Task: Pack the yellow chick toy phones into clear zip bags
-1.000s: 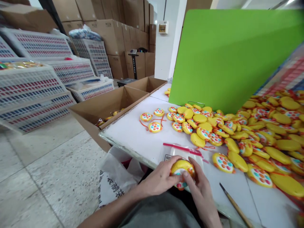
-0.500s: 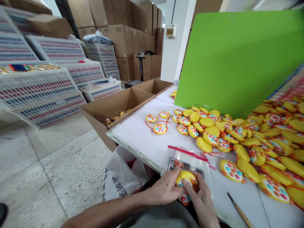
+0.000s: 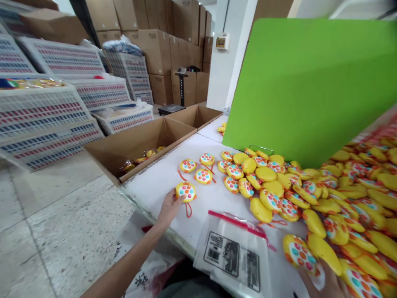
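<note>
Left hand (image 3: 170,207), fingers closed on one toy (image 3: 186,192), now adds it beside three others (image 3: 203,176), leaving the right hand (image 3: 329,284), grip unclear, at another toy (image 3: 299,250).

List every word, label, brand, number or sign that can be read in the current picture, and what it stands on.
No text reads with certainty.
Zip bag: black print and a barcode, too small to read.
White plastic sack: dark characters, too creased and blurred to read.
Scale post: pale marks, too small.
Cardboard boxes: small dark marks, too small.
</note>
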A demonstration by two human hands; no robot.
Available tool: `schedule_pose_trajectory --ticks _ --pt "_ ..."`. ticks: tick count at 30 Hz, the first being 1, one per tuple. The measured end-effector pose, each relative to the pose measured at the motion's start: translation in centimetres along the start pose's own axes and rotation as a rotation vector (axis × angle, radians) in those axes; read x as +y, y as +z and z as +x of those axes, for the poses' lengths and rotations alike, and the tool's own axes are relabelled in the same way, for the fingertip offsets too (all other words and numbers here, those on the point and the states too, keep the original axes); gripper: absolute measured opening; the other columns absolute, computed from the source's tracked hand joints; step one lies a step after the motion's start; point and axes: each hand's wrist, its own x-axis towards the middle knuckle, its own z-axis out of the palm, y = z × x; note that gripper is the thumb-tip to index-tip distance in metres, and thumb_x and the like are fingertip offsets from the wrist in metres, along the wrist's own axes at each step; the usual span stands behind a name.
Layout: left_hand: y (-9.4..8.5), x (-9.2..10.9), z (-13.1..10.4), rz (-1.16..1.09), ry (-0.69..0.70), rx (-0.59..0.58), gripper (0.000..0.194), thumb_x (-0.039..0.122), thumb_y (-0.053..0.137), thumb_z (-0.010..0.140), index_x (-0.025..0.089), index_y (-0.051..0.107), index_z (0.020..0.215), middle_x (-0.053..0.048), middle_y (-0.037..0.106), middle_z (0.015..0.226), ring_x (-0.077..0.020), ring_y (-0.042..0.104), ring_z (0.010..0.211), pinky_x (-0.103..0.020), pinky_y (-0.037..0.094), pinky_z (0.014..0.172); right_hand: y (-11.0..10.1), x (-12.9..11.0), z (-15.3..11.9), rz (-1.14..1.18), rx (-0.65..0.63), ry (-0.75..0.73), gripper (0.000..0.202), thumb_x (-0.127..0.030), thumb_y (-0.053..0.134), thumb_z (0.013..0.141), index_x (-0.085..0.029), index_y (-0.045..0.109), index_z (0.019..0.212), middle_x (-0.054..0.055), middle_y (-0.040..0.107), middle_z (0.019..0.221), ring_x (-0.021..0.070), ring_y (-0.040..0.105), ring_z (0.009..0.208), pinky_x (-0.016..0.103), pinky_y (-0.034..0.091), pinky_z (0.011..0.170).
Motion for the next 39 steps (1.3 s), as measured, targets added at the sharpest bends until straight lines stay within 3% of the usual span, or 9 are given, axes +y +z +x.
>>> schedule_pose_trajectory --ticks 3,6,14,19,24,27,32,36,39 --pt "0.0 0.2 -0.2 0.075 0.037 0.081 0.061 0.038 0.059 0.073 0.015 0.043 0.127 -0.014 0.03 0.143 -0.0297 0.03 0.13 -0.042 0.028 0.106 -0.6 -2.2 0.0 -0.042 -0.004 0.017 0.086 -0.064 0.048 0.07 -0.011 0.033 0.136 0.021 0.052 0.115 0.0425 0.044 0.114 0.053 0.039 0.09" --pt "0.2 1.1 -1.1 0.183 0.083 0.051 0.056 0.042 0.056 0.075 0.02 0.046 0.126 -0.011 0.038 0.139 -0.0299 0.042 0.122 -0.042 0.036 0.101 -1.1 -3.8 -0.5 -0.033 0.039 0.01 0.077 -0.061 0.047 0.075 -0.012 0.038 0.133 0.021 0.05 0.117 0.0407 0.047 0.111 0.052 0.041 0.086" --pt "7.0 5.2 -5.6 0.051 0.127 -0.523 0.03 0.039 0.055 0.077 0.016 0.062 0.094 -0.007 0.066 0.098 -0.0233 0.06 0.096 -0.034 0.045 0.09 1.3 -5.6 -0.6 0.011 0.112 0.022 0.074 -0.051 0.057 0.072 -0.014 0.039 0.134 0.024 0.042 0.128 0.0451 0.042 0.113 0.058 0.038 0.083" --pt "11.9 6.6 -10.1 -0.092 -0.092 -0.952 0.033 0.043 0.058 0.079 0.016 0.062 0.097 -0.008 0.068 0.093 -0.0216 0.062 0.092 -0.034 0.047 0.087 0.9 -7.9 -1.7 0.144 0.156 -0.041 0.075 -0.048 0.062 0.07 -0.016 0.038 0.133 0.018 0.045 0.126 0.036 0.045 0.112 0.048 0.042 0.087" --pt "14.9 6.3 -12.8 -0.35 -0.376 -0.937 0.056 0.044 0.063 0.076 0.02 0.047 0.125 -0.011 0.056 0.123 -0.0236 0.054 0.111 -0.034 0.049 0.087 -0.2 -12.4 -4.8 0.342 0.03 -0.096 0.083 -0.048 0.062 0.072 -0.02 0.024 0.14 0.017 0.035 0.133 0.0316 0.048 0.112 0.043 0.047 0.082" --pt "15.3 6.4 -12.0 -0.443 -0.413 -0.906 0.055 0.039 0.064 0.077 0.021 0.046 0.126 -0.011 0.054 0.126 -0.0234 0.055 0.109 -0.032 0.05 0.083 -0.2 -13.4 -5.6 0.602 -0.082 -0.09 0.084 -0.044 0.066 0.07 -0.021 0.025 0.14 0.016 0.039 0.132 0.0283 0.052 0.108 0.039 0.05 0.079" --pt "14.0 7.5 -10.2 -0.477 -0.421 -1.025 0.055 0.036 0.065 0.077 0.019 0.046 0.126 -0.012 0.059 0.116 -0.0232 0.063 0.09 -0.027 0.053 0.06 -1.3 -13.0 -5.0 1.103 -0.238 0.174 0.059 -0.048 0.057 0.079 -0.019 0.045 0.129 0.013 0.059 0.118 0.0235 0.063 0.093 0.035 0.054 0.072" --pt "12.6 9.5 -10.1 -0.446 -0.363 -1.112 0.05 0.034 0.06 0.082 0.023 0.045 0.128 -0.01 0.058 0.12 -0.0237 0.061 0.096 -0.028 0.054 0.066 -2.6 -12.9 -4.8 1.201 -0.398 0.182 0.056 -0.049 0.056 0.081 -0.021 0.049 0.128 0.011 0.054 0.129 0.0285 0.056 0.11 0.039 0.054 0.079" --pt "11.6 11.5 -10.0 -0.421 -0.25 -1.127 0.046 0.032 0.06 0.083 0.024 0.047 0.127 -0.007 0.056 0.123 -0.0243 0.056 0.108 -0.033 0.051 0.083 -3.4 -13.3 -5.1 1.177 -0.377 0.099 0.057 -0.051 0.057 0.079 -0.023 0.051 0.128 0.01 0.054 0.13 0.0295 0.056 0.112 0.039 0.053 0.081"
